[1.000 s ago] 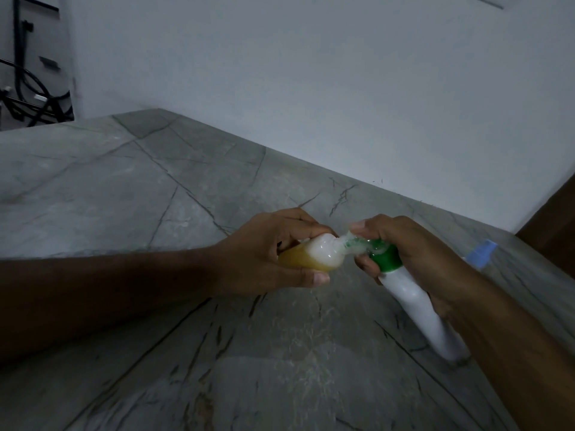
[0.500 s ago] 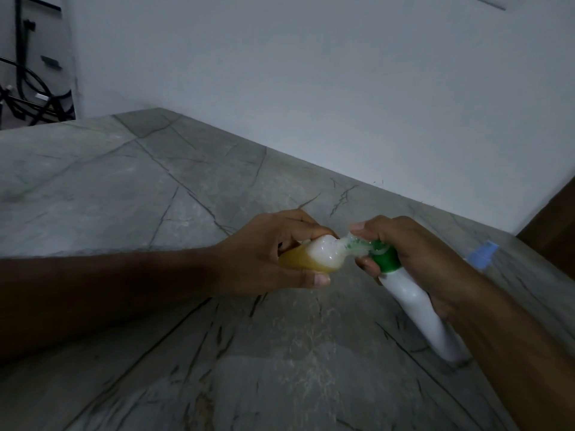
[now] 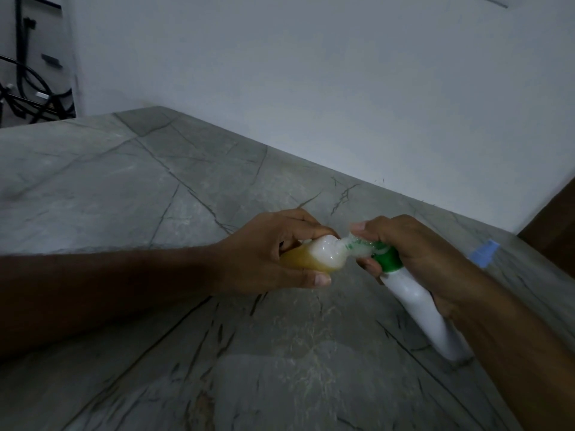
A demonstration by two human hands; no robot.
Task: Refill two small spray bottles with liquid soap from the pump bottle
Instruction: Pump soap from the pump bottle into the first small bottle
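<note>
Fingers (image 3: 298, 217) of the left hand (image 3: 267, 253) curl around a small spray bottle (image 3: 311, 255), thumb underneath and the rest wrapped over its top, so the bottle lies nearly on its side above the grey stone table (image 3: 124, 188). Its lower part holds amber-yellow liquid and its shoulder and neck are filled with white foam. Right hand (image 3: 417, 253) grips the white pump bottle (image 3: 417, 309) just below its green collar (image 3: 387, 259), fingers closed around the neck and the index finger bent over the pump head, whose nozzle meets the mouth of the small bottle. White foam coats that joint. The pump bottle tilts steeply, its base down toward the table's near right side; whether it touches the surface I cannot tell. Both forearms reach in from the near edge, the left one lying low along the table. A small pale blue piece (image 3: 485, 251) lies on the table beyond the right wrist, near the far right edge by the white wall (image 3: 311, 73).
</note>
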